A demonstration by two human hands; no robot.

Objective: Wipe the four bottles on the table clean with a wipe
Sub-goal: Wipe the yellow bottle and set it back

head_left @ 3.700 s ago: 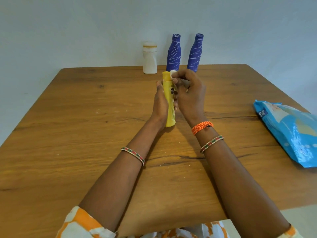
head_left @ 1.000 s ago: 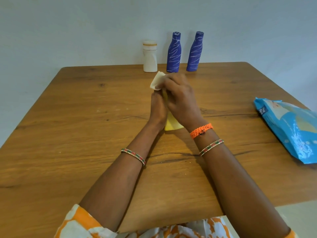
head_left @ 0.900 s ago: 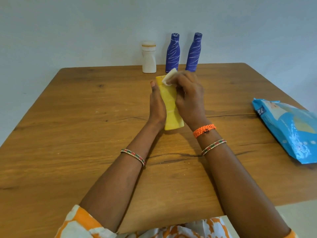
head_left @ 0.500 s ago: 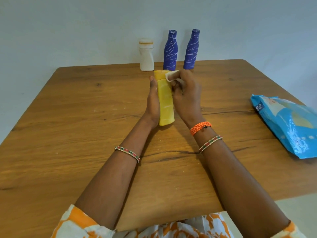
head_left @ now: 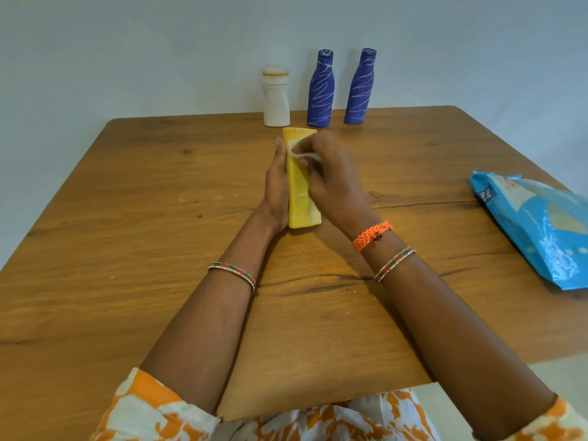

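Observation:
A yellow bottle (head_left: 299, 198) stands in the middle of the wooden table (head_left: 127, 249). My left hand (head_left: 276, 189) holds it from the left side, fingers hidden behind it. My right hand (head_left: 334, 183) pinches a white wipe (head_left: 302, 154) against the bottle's upper front. At the table's far edge stand a white bottle (head_left: 275, 100) and two blue bottles with white streaks, one (head_left: 320, 90) in the middle and one (head_left: 360, 87) to its right.
A blue pack of wipes (head_left: 541, 227) lies at the table's right edge. The wall rises just behind the far bottles. Bracelets sit on both of my wrists.
My right hand has slid the wipe from the bottle's top right corner onto its upper front face. My left hand keeps the same hold.

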